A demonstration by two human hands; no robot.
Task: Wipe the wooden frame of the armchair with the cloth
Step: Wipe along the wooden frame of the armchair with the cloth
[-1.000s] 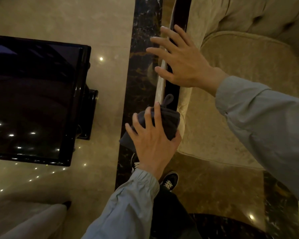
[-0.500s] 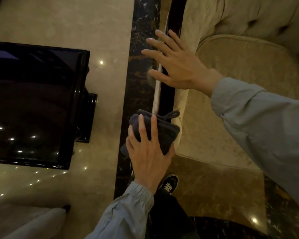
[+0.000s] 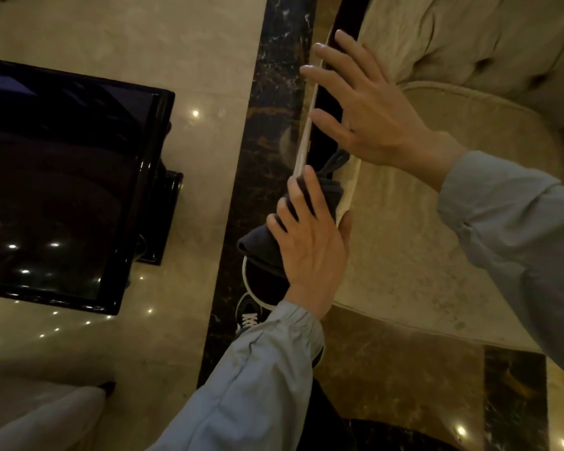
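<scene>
Polished marble floor [image 3: 118,43] is gleaming under the armchair [image 3: 469,157], whose dark wooden frame [image 3: 328,102] is running along the armrest edge. On that rail the cloth [image 3: 267,252] is sitting bunched — the left hand [image 3: 310,242] is gripping it and pressing it against the near end. The right hand [image 3: 368,115] is lying open, fingers spread, bracing on the rail just beyond. Wiping seems to be under way; next, probably sliding the cloth along toward the bracing hand — which must give way. A glossy black tabletop [image 3: 62,177] is standing well apart.
</scene>
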